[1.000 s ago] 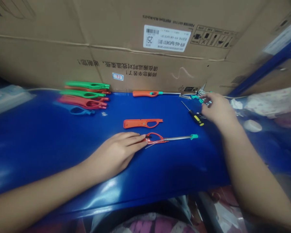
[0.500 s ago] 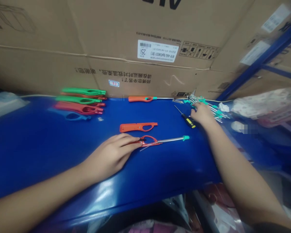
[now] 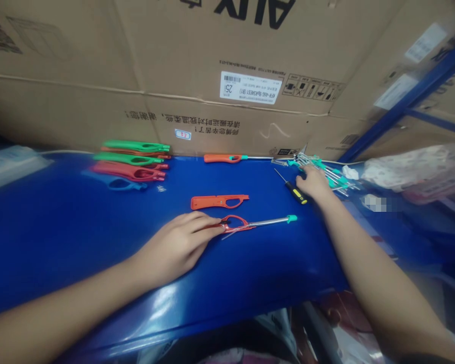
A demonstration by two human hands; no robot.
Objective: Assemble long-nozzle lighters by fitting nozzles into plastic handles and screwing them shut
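My left hand (image 3: 180, 240) is closed over the handle end of an orange gas lighter half-shell (image 3: 245, 225), pinching it on the blue table. A metal tube (image 3: 271, 221) with a green tip extends rightward from that shell, and a thin pale tube lies across it. Just behind lies a matching orange half-shell (image 3: 208, 202), its inside showing. My right hand (image 3: 314, 183) reaches into a pile of metal tubes with green parts (image 3: 335, 178). Its fingers are curled; what they grip is hidden. Beside it rests a black and yellow screwdriver (image 3: 297, 194).
Green, red and blue lighter shells (image 3: 132, 174) are stacked at the left, near several small screws (image 3: 161, 188). An orange lighter (image 3: 222, 158) with a metal tube lies along the large cardboard box (image 3: 167, 65). Blue rack posts (image 3: 382, 116) and plastic bags (image 3: 405, 164) are at the right.
The view has shifted slightly, so things appear a little lower. My right hand has moved slightly within the pile of tubes. My left hand keeps its hold on the half-shell.
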